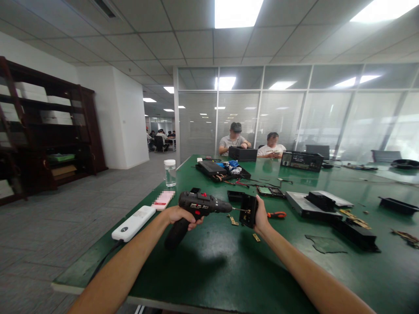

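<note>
My left hand is wrapped round the grip of a black cordless drill with red buttons. The drill lies level over the table, its thin bit pointing right and reaching a small black plastic housing. My right hand holds that housing upright by its right side, open face toward the drill. Whether the bit sits in a screw is too small to tell. Below the housing, small brass-coloured metal pieces lie on the green table. An orange-handled tool rests just right of my right hand.
A white power bank with a cable, a phone and a clear jar stand along the left edge. Silver and black device parts lie at the right. Two people sit across the table behind a black box.
</note>
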`<state>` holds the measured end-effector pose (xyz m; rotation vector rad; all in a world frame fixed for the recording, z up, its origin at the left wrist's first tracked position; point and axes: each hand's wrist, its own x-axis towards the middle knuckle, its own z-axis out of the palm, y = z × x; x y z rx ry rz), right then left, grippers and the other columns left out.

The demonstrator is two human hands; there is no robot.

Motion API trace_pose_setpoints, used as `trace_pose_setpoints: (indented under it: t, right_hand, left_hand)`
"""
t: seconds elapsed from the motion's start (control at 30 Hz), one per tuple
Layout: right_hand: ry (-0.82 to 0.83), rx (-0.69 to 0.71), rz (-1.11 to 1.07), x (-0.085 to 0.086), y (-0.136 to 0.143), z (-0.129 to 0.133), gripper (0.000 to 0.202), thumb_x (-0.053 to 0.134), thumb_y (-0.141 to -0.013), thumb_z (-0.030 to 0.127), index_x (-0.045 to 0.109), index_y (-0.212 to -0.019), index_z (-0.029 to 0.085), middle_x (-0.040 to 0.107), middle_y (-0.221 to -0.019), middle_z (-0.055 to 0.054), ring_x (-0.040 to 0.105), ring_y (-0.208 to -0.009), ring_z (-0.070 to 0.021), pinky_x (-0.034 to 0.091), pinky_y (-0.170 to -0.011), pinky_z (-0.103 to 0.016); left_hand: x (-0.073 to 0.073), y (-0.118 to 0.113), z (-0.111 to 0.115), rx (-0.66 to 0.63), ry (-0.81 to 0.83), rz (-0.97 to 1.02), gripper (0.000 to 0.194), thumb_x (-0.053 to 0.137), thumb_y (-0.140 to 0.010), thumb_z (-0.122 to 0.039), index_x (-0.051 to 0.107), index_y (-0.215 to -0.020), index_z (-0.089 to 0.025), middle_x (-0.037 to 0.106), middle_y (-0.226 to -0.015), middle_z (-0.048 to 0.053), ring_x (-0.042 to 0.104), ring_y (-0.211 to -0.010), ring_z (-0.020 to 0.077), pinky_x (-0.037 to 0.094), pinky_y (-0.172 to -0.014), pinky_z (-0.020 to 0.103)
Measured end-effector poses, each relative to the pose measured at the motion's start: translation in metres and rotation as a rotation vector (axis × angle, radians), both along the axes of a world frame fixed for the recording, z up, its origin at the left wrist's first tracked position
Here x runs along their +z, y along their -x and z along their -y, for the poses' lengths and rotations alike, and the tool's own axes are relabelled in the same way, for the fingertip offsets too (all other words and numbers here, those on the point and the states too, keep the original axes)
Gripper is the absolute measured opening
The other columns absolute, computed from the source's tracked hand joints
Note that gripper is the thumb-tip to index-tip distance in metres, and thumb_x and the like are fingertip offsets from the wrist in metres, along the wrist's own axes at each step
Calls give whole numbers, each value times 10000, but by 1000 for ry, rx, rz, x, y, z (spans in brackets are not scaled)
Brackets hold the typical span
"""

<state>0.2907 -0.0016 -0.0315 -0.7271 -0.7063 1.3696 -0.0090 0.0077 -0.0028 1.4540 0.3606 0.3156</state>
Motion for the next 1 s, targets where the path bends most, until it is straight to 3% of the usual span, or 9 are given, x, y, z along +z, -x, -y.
trace_pose_setpoints:
  t: [1.0]
  right_hand:
    - [-13,5,10,-1,0,-1,396,425,-714,573,563,-701,203,565,-507,-8,529,-450,-173,433,-457,-302]
  left_hand:
    - [2,0,1,2,-1,-11,371,598,-596,-183,531,-949,-92,485,-800,46,425,-557,89,372,-522,231]
